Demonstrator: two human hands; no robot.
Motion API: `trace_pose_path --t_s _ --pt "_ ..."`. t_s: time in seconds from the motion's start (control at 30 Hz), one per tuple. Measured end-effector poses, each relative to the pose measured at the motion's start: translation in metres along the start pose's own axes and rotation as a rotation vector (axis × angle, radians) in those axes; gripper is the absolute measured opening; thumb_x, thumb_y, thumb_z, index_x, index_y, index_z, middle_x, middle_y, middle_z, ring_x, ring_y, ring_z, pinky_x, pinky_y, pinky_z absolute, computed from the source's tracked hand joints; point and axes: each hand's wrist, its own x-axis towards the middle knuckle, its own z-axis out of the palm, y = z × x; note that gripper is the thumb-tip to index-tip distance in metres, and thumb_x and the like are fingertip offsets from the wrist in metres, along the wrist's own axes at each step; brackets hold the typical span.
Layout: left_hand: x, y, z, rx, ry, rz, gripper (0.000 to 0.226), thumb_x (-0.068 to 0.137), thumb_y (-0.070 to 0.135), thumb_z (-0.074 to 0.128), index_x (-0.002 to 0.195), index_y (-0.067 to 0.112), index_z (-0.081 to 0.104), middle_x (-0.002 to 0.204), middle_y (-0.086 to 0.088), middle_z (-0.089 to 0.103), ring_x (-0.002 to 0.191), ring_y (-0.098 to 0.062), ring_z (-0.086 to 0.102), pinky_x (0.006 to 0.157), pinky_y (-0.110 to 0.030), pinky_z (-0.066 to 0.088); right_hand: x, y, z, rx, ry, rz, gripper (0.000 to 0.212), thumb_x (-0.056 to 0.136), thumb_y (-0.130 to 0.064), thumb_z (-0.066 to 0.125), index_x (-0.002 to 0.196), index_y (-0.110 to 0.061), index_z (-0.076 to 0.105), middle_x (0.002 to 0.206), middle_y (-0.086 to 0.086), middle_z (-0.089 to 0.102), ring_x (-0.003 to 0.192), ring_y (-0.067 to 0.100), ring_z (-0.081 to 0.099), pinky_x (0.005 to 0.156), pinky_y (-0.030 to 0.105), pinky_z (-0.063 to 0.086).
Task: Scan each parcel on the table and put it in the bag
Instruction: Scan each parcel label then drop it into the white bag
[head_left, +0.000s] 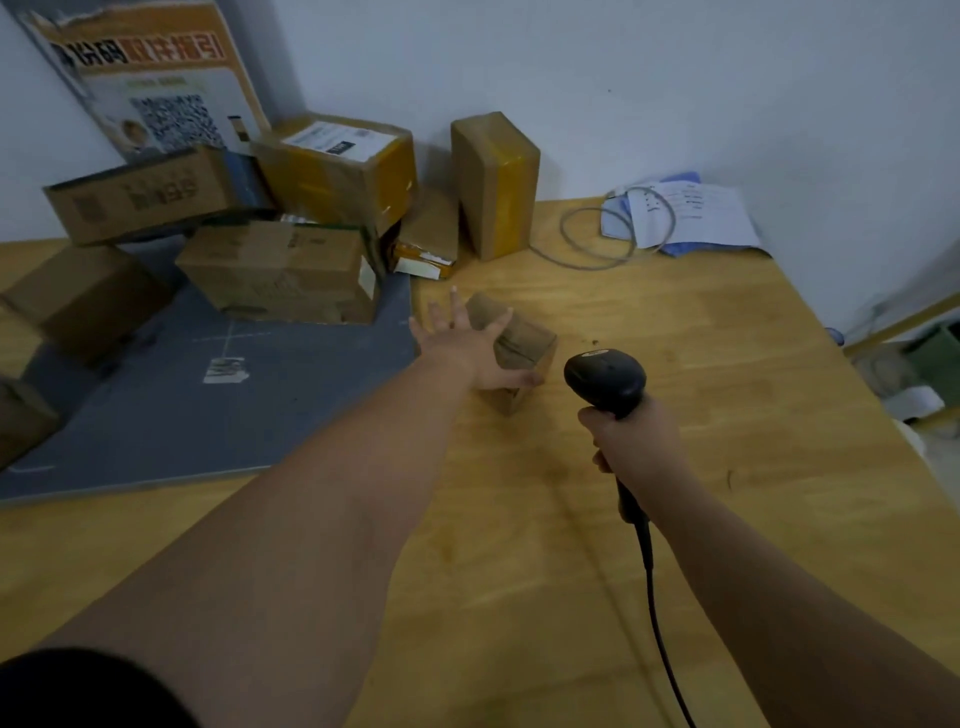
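From the head camera, the left hand (466, 352) lies with fingers spread on 1 small cardboard parcel (529, 347) mid-way across the wooden table (717, 483), while the right hand (632, 444) grips a black barcode scanner (605, 382) just beside it.

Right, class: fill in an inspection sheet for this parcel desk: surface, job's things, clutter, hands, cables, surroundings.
Surface: wooden table, grey mat on its left.
Job's things: small parcel on bare wood; parcel pile back left; upright parcel beside it; bag, nothing seen.
Clutter: papers back right.
Hands: left hand spread on the small parcel; right hand grips the scanner.
Cables: scanner cable trails toward the viewer; grey cable looped by the papers.
Surroundings: white wall, poster behind the pile.
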Motion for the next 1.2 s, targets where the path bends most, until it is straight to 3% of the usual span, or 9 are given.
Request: trace_pose_path --t_s 0.17,0.3,0.5,0.63,0.7,0.87,0.97,1.07,1.2 --pt "0.001 0.001 0.017 -0.222 -0.058 -0.042 0.122 0.064 0.076 0.067 0.148 0.045 -0.016 0.157 -0.015 -0.019 0.143 -0.044 -0.003 0.112 -0.057 0.02 -0.001 0.007 0.001 0.045 -0.009 0.024 0.014 0.08 -0.007 0.062 0.068 -0.008 0.054 0.058 0.008 0.049 0.05 0.022 0.054 0.057 0.036 0.046" --pt "-0.029 0.001 0.043 -0.436 0.045 -0.039 0.115 0.07 0.065 0.071 0.15 0.043 -0.009 0.157 -0.012 -0.009 0.142 -0.041 0.002 0.112 -0.052 0.022 -0.01 0.01 0.001 0.142 -0.053 0.046 0.007 0.081 -0.009 0.064 0.078 -0.004 0.059 0.064 0.012 0.05 0.055 0.023 0.053 0.059 0.038 0.047" --pt "-0.1 -0.017 0.074 -1.305 0.09 -0.105 0.109 0.065 0.065 0.075 0.148 0.049 0.007 0.151 0.004 0.025 0.136 -0.026 0.035 0.108 -0.047 0.036 -0.038 0.02 -0.005 0.52 -0.161 0.143 0.022 0.088 -0.022 0.07 0.105 -0.009 0.064 0.083 0.009 0.062 0.077 0.021 0.063 0.066 0.032 0.054" --pt "-0.153 -0.02 0.091 -1.734 0.096 -0.043 0.07 0.091 0.04 0.059 0.149 0.039 0.019 0.139 0.005 0.046 0.12 -0.018 0.051 0.097 -0.039 0.046 -0.055 0.025 -0.002 0.617 -0.266 0.229 0.033 0.087 -0.029 0.07 0.113 -0.011 0.061 0.114 0.01 0.064 0.107 0.025 0.061 0.085 0.04 0.055" --pt "-0.174 -0.021 0.099 -1.853 0.05 -0.013 0.063 0.09 0.046 0.056 0.147 0.035 0.029 0.138 0.0 0.049 0.122 -0.023 0.051 0.095 -0.039 0.047 -0.065 0.025 0.002 0.61 -0.318 0.25 0.036 0.087 -0.033 0.07 0.115 -0.014 0.059 0.12 0.008 0.061 0.11 0.024 0.059 0.094 0.045 0.052" --pt "-0.218 -0.024 0.115 -1.916 -0.114 -0.007 0.059 0.092 0.06 0.035 0.138 0.026 0.046 0.136 -0.004 0.056 0.125 -0.024 0.051 0.108 -0.047 0.036 -0.099 0.017 0.02 0.69 -0.518 0.238 0.039 0.082 -0.031 0.073 0.116 -0.012 0.065 0.114 0.01 0.07 0.104 0.03 0.068 0.092 0.047 0.054" --pt "-0.237 -0.037 0.122 -1.798 0.109 -0.064 0.034 0.102 0.031 0.034 0.131 0.027 0.051 0.128 -0.001 0.059 0.119 -0.018 0.054 0.107 -0.042 0.04 -0.117 0.013 0.032 0.674 -0.464 0.151 0.028 0.083 -0.023 0.074 0.109 -0.013 0.071 0.105 0.007 0.074 0.1 0.027 0.07 0.086 0.04 0.055" --pt "-0.259 -0.059 0.126 -1.599 0.352 -0.092 0.04 0.097 0.002 0.04 0.128 0.025 0.05 0.112 0.003 0.06 0.106 -0.015 0.058 0.089 -0.028 0.05 -0.136 0.009 0.047 0.544 -0.412 0.061 0.015 0.08 -0.02 0.077 0.095 -0.018 0.073 0.097 0.002 0.075 0.1 0.022 0.069 0.089 0.036 0.052" --pt "-0.285 -0.087 0.132 -1.638 0.331 -0.176 0.028 0.101 0.035 0.042 0.126 0.027 0.051 0.117 0.003 0.064 0.105 -0.012 0.06 0.086 -0.03 0.048 -0.177 -0.002 0.076 0.474 -0.438 -0.065 0.013 0.08 -0.014 0.077 0.089 -0.021 0.071 0.089 -0.005 0.073 0.086 0.008 0.069 0.071 0.019 0.05"
